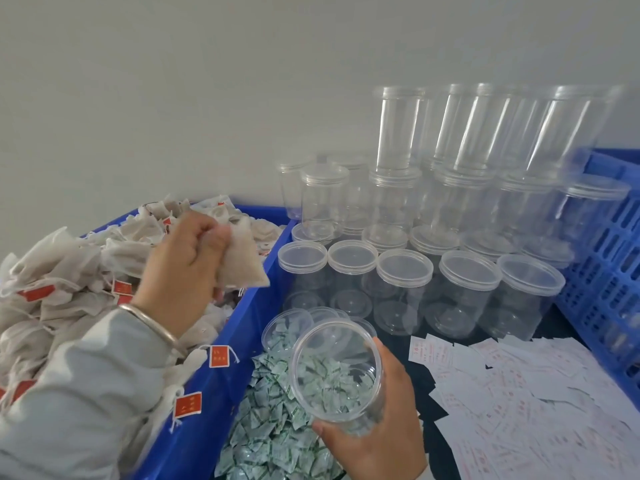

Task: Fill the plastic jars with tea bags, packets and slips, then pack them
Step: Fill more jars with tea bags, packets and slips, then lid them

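Early stage | left hand (pixel 188 258) pinches tea bags (pixel 239 261) above blue bin (pixel 221 379) | right hand (pixel 377 427) clasps open, unfilled jar (pixel 337 372) over green packets (pixel 273 434) | slips (pixel 519 393) untouched on surface | lidded jars (pixel 433 271) stand empty

A plain pale wall (pixel 173 98) fills the upper half of the frame. A dark tabletop (pixel 420 379) shows at lower centre. A blue slatted crate (pixel 609 258) stands at the right edge, tilted.
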